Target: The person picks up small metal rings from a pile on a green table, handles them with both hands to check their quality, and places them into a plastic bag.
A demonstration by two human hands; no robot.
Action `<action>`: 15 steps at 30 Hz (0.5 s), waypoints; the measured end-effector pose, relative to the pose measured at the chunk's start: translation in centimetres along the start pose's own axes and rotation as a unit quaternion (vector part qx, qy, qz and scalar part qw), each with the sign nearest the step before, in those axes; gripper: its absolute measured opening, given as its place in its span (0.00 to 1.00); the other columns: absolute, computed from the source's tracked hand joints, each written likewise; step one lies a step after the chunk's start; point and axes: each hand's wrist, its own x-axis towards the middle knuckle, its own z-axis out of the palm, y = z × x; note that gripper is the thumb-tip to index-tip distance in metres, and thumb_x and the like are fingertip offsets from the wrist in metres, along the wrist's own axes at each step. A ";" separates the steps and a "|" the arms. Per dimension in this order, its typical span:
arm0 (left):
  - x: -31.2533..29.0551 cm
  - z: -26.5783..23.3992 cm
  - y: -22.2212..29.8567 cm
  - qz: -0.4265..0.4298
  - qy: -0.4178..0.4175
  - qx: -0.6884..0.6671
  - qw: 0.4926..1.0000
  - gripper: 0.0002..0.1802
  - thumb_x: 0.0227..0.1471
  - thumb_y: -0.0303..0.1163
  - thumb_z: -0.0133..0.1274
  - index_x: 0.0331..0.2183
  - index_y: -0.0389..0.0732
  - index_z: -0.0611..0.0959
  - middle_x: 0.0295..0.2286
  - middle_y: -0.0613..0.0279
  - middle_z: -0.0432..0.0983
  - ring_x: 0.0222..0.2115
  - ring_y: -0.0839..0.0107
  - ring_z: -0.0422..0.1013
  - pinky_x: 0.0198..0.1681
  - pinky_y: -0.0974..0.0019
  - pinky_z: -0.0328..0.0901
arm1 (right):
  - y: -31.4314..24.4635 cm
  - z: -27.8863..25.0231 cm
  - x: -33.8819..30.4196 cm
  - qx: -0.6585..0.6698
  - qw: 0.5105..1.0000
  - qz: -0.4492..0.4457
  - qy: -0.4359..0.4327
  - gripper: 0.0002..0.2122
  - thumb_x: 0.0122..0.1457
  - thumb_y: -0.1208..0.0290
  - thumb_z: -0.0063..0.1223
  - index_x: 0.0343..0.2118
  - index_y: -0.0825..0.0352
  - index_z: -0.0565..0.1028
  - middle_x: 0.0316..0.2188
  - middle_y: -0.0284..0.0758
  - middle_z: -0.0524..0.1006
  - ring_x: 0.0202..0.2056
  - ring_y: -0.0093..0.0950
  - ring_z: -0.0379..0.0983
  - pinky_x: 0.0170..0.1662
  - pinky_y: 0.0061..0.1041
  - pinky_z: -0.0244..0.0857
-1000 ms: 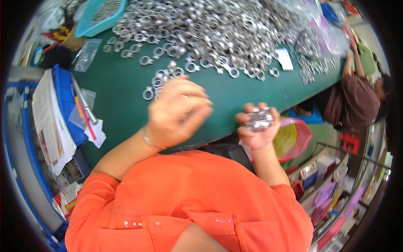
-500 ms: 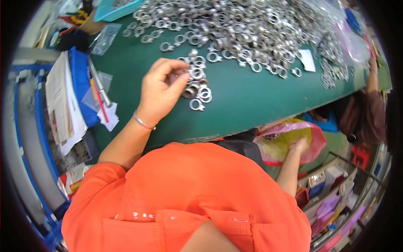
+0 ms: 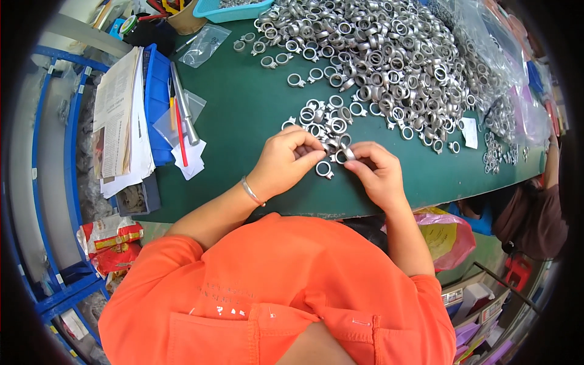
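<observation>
A small cluster of silver metal rings (image 3: pixel 317 113), some with a short tab on the rim, lies on the green table in front of me. My right hand (image 3: pixel 380 175) pinches a metal ring (image 3: pixel 347 153) between thumb and fingers at the near side of this cluster. Facing it, my left hand (image 3: pixel 286 159) has thumb and forefinger closed close together at the cluster's edge; what they hold is hard to make out. One loose tabbed ring (image 3: pixel 323 169) lies just below the fingertips. Beyond the hands spreads a large heap of similar rings (image 3: pixel 389 55).
Papers and a blue tray (image 3: pixel 159 109) stand at the left, with a red pen (image 3: pixel 180 131) and a metal rod beside them. A turquoise basket (image 3: pixel 234 12) sits at the back. Below the table's right edge hangs a pink-and-yellow bag (image 3: pixel 447 237). Another person's sleeve (image 3: pixel 532 222) shows at far right.
My right hand has come up from the bag to the small cluster and now grips a ring. My left hand stays at the cluster; the view has shifted.
</observation>
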 end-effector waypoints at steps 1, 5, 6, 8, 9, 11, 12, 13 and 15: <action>-0.2 -0.2 0.1 -0.024 -0.022 -0.034 0.999 0.08 0.43 0.25 0.57 0.30 0.35 0.79 0.30 0.67 0.70 0.26 0.81 0.69 0.29 0.78 0.65 | 0.3 0.5 -0.2 0.152 0.988 0.024 0.012 0.06 0.45 0.83 0.56 0.28 0.72 0.72 0.33 0.38 0.74 0.33 0.23 0.71 0.34 0.20 0.67; -0.1 0.9 0.9 -0.061 -0.082 -0.222 0.970 0.06 0.43 0.19 0.56 0.29 0.31 0.78 0.30 0.61 0.70 0.30 0.76 0.71 0.34 0.76 0.69 | -0.7 1.0 -0.6 0.047 0.992 -0.116 0.003 0.07 0.45 0.85 0.56 0.27 0.72 0.71 0.36 0.40 0.72 0.33 0.25 0.71 0.35 0.20 0.68; 0.0 0.9 1.1 -0.061 -0.082 -0.225 0.969 0.06 0.43 0.19 0.56 0.29 0.31 0.78 0.30 0.61 0.70 0.30 0.76 0.71 0.34 0.76 0.69 | -0.8 1.1 -0.7 0.044 0.992 -0.114 0.002 0.07 0.45 0.85 0.56 0.27 0.72 0.71 0.36 0.40 0.72 0.33 0.25 0.71 0.35 0.20 0.68; 0.0 1.1 1.5 0.012 -0.061 -0.145 0.987 0.07 0.42 0.19 0.57 0.29 0.31 0.78 0.30 0.62 0.70 0.29 0.77 0.71 0.32 0.77 0.69 | -1.2 1.8 -1.0 0.054 0.986 -0.131 0.083 0.09 0.43 0.86 0.56 0.27 0.70 0.70 0.37 0.41 0.71 0.33 0.25 0.71 0.35 0.20 0.68; -0.2 1.0 1.6 0.042 -0.055 -0.109 0.992 0.07 0.42 0.19 0.57 0.30 0.31 0.78 0.30 0.62 0.70 0.28 0.77 0.71 0.30 0.78 0.69 | -1.2 2.0 -1.0 0.093 0.982 -0.132 0.094 0.10 0.42 0.87 0.57 0.26 0.69 0.68 0.37 0.41 0.70 0.33 0.25 0.70 0.35 0.20 0.68; -0.2 0.7 2.1 0.069 -0.051 -0.078 0.993 0.08 0.42 0.19 0.57 0.30 0.31 0.78 0.30 0.62 0.71 0.28 0.77 0.71 0.30 0.78 0.69 | -1.4 1.8 -1.0 0.067 0.981 -0.148 0.104 0.11 0.42 0.87 0.57 0.26 0.69 0.68 0.37 0.41 0.70 0.33 0.27 0.70 0.34 0.21 0.67; -0.2 0.6 2.2 0.094 -0.045 -0.040 0.994 0.09 0.42 0.19 0.57 0.30 0.31 0.78 0.29 0.62 0.71 0.28 0.77 0.71 0.30 0.77 0.69 | -1.5 1.8 -1.0 0.048 0.978 -0.166 0.113 0.11 0.41 0.87 0.58 0.25 0.69 0.68 0.36 0.41 0.71 0.33 0.28 0.70 0.34 0.21 0.67; -0.3 0.7 2.1 0.092 -0.042 -0.041 0.994 0.09 0.42 0.19 0.57 0.30 0.31 0.78 0.29 0.62 0.71 0.28 0.77 0.71 0.30 0.77 0.69 | -1.6 1.7 -1.0 0.048 0.979 -0.166 0.109 0.11 0.41 0.87 0.58 0.25 0.69 0.68 0.36 0.41 0.71 0.33 0.28 0.70 0.34 0.21 0.67; -0.3 1.0 1.7 0.026 -0.037 -0.138 0.989 0.08 0.44 0.21 0.55 0.32 0.32 0.78 0.28 0.63 0.72 0.29 0.77 0.72 0.30 0.76 0.69 | -1.9 1.5 -1.1 -0.087 0.962 -0.227 0.124 0.10 0.39 0.87 0.57 0.23 0.69 0.68 0.34 0.39 0.72 0.33 0.33 0.70 0.34 0.23 0.66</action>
